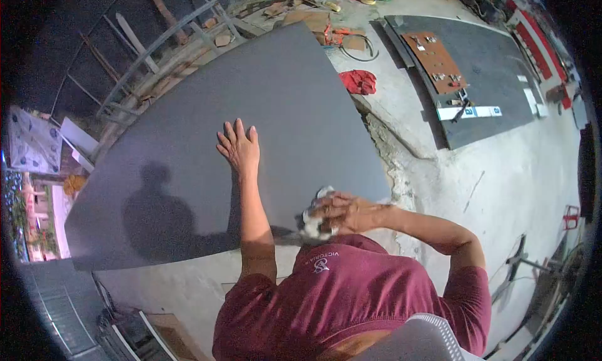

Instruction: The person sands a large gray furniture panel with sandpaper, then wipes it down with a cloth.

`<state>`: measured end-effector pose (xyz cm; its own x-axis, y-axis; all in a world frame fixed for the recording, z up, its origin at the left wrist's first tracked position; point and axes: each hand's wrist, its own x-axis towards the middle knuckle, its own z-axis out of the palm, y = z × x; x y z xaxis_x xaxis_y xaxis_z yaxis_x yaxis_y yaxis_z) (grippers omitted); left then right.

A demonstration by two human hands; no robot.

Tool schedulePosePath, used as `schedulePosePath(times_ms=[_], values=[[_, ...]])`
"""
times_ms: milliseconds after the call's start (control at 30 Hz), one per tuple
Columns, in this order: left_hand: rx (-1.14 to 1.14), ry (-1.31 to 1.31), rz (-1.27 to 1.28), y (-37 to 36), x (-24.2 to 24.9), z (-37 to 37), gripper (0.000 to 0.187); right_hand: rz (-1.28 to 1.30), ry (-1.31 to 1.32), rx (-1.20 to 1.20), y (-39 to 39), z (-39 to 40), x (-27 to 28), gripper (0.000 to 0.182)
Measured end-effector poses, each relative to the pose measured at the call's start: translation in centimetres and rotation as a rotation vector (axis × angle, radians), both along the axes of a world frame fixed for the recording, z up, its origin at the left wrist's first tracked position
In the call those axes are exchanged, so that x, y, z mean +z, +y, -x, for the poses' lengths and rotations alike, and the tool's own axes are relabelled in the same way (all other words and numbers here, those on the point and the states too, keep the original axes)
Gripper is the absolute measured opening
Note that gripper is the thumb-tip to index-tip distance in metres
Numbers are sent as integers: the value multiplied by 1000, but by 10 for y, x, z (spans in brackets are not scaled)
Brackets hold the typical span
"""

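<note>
The right hand (345, 213) is clenched around a white rag (311, 220), pressing it onto the near edge of a large grey panel (282, 97). The left hand (239, 149) lies flat and open on the panel's middle, fingers spread, bracing it. The panel rests on a concrete floor (514, 173). Wiping well likely means firm, overlapping strokes while the flat hand stops the panel sliding, working out from this near edge
</note>
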<state>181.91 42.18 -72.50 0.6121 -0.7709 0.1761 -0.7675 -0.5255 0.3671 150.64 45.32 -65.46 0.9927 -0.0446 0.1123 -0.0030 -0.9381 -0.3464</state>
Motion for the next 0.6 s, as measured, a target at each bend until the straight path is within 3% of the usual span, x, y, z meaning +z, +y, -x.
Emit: schedulePosePath(times_ms=[67,133,200,233,300,333,400,467,533,600], values=[[21,3,-4,-31,-10,6,55,-175,-39,182,-34,8,-11,36],[53,5,-11,-40,-20,0,55,-3,-58,107,-86,0,-26,37],[15,-36,48,-32,-28,-7,55,161,-51,-77,-145,-16,-8,35],[34,-36,33,-46,-36,-2,55,108,96,-451,-206,-18,-52,36],[30,-25,77,-42,-34,-8,53,466,-163,-530,-253,-40,-36,40],[42,-16,94,-41,-34,-9,52,470,-167,-506,-257,-50,-36,40],[78,1,118,-37,-36,-17,51,424,-7,-436,-246,-73,-41,45],[119,19,129,-56,-50,-10,52,318,-66,-182,-213,-73,-59,49],[165,32,126,-69,-54,-7,52,135,34,348,-181,-83,-46,51],[195,26,102,-75,-63,-8,53,-107,176,557,-166,-75,-73,45]])
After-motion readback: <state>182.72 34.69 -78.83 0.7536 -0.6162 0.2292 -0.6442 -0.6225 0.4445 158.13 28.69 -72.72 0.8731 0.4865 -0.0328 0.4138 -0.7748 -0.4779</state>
